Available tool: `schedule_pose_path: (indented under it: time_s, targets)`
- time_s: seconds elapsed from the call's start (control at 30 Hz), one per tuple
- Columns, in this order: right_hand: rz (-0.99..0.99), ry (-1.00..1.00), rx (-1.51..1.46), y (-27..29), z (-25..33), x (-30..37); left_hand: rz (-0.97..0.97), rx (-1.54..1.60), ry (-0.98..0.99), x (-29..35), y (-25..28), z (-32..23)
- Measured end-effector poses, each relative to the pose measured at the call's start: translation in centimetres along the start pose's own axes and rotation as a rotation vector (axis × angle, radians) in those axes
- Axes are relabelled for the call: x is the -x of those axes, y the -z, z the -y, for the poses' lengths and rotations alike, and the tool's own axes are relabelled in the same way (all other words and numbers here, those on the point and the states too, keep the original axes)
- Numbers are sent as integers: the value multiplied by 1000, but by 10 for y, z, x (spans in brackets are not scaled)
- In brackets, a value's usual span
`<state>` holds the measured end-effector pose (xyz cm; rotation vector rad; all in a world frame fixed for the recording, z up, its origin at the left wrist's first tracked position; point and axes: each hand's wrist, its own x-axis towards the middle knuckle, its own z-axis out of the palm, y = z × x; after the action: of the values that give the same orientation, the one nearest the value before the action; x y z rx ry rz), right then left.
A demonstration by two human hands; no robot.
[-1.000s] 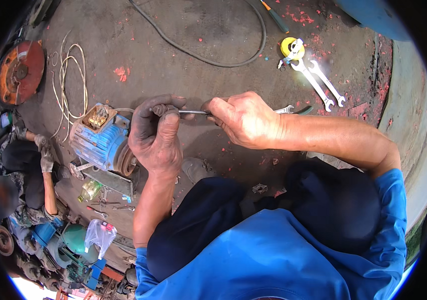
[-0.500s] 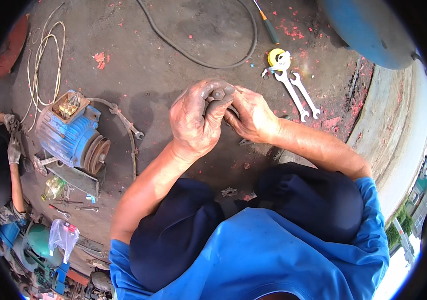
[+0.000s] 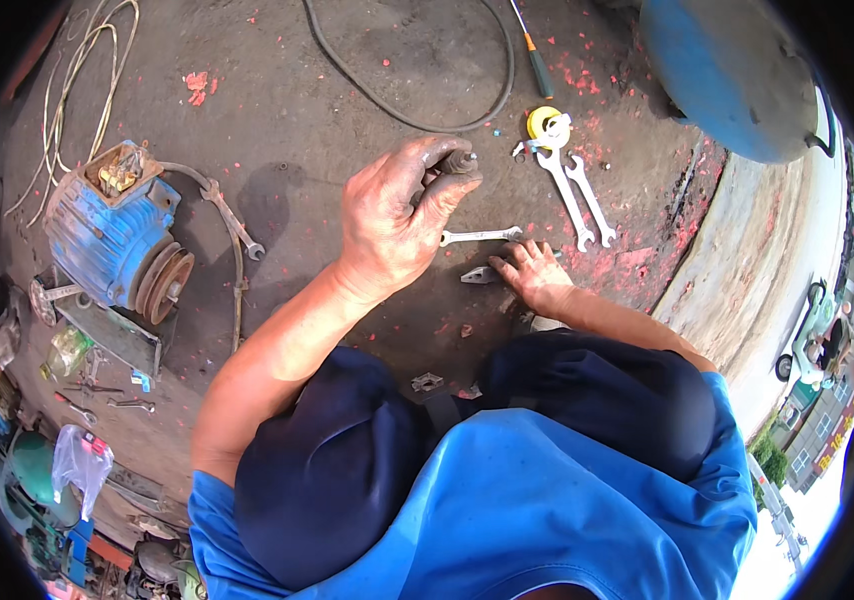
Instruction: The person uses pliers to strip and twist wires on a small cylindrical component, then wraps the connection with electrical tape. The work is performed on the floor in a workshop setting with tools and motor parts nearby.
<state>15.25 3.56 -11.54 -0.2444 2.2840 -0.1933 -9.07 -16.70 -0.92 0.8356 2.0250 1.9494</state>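
My left hand (image 3: 392,215) is raised above the ground, its fingers curled around a dark, greasy bolt (image 3: 462,162) whose end pokes out past the fingertips. The rest of the bolt is hidden in the grip. Down at the ground is my right hand (image 3: 539,280), fingers apart, beside a pair of pliers (image 3: 479,275). Its fingertips are close to one end of a spanner (image 3: 477,237); I cannot make out whether they touch it. Part of the pliers is out of sight by this hand.
Left stands a blue electric motor (image 3: 117,235) with a pulley, another spanner (image 3: 237,220) near its cable. At right lie two spanners (image 3: 569,200), yellow tape (image 3: 547,122) and a screwdriver (image 3: 539,68). A black hose (image 3: 377,100) curves ahead. A co-worker's gloved hand (image 3: 5,335) shows far left.
My right hand has left the bolt and dropped to the ground by the pliers and spanner. The left hand keeps the bolt, now turned so its end points right. The view has shifted slightly.
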Motion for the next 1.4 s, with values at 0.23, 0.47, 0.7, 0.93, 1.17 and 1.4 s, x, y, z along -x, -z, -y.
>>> schedule_pose_path:
  time_s: [0.23, 0.47, 0.7, 0.93, 1.17, 1.4]
  targets:
    - [-72, -177, -832, 126, -25, 20, 45, -42, 28, 2, 7, 1]
    - [48, 54, -804, 93, -23, 1, 211, -230, -89, 12, 22, -20]
    - [136, -34, -1256, 48, 0, -2, 190, -538, -116, 14, 43, -32]
    - [47, -69, -1166, 117, 21, 13, 205, -624, -31, 18, 52, -34]
    - [-119, -69, -958, 161, 36, 17, 122, -309, -1, 20, 48, -28]
    - [-293, -20, -715, 101, 25, -8, 62, 671, 516, 29, 55, -17]
